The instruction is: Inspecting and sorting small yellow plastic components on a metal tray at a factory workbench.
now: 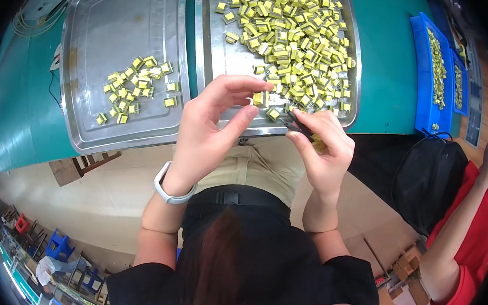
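Observation:
Between the thumb and index finger of my left hand [210, 126] is a small yellow transformer [260, 99], held above the near edge of the right metal tray [208, 58]. My right hand [326, 146] is closed around a small black two-pronged hand tool [299, 126]. Its dark tips point toward the held transformer, a little apart from it. Something yellow shows under the right fingers; whether it is the tool's handle or a part I cannot tell. A large heap of yellow transformers [298, 39] covers much of that tray.
The left metal tray [84, 56] bears a smaller scatter of yellow transformers [135, 83]. Both trays stand on a green table [385, 55]. Blue bins [424, 75] of parts stand at the right end. A person in a red shirt [473, 226] is at the lower right, beside a black bag [429, 178].

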### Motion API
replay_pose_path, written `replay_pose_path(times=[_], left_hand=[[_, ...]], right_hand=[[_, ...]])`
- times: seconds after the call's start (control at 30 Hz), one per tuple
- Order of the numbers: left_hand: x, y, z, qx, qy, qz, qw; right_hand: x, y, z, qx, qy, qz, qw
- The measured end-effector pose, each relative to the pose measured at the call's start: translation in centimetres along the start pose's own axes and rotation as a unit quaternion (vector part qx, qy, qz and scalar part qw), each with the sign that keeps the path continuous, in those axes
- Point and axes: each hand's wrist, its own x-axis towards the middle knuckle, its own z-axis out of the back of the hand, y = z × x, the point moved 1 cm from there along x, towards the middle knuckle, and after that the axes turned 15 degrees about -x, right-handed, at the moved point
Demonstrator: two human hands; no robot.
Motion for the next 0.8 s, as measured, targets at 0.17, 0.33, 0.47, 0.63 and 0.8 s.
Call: replay_pose_path(times=[0.17,0.33,0.47,0.63,0.8], left_hand=[[-0.32,0.54,0.02,-0.089,0.011,0.006,0.996],[-0.51,0.39,-0.34,-0.099,0.030,0.036,0.994],[-0.68,0.19,-0.42,-0.102,0.022,0.049,0.993],[-0.60,0.42,-0.35,-0.092,0.032,0.024,0.995],[-0.58,0.62,-0.43,-0.081,0.015,0.028,0.996]], right_hand=[[-0.08,0.17,-0.11,-0.008,-0.005,0.008,1.000],[-0.07,0.26,-0.14,-0.017,-0.009,0.018,1.000],[-0.04,0.49,-0.10,-0.029,-0.003,0.010,1.000],[-0.15,0.63,-0.02,-0.033,-0.011,-0.004,0.999],[-0.33,-0.02,-0.56,-0.012,-0.014,0.007,1.000]])
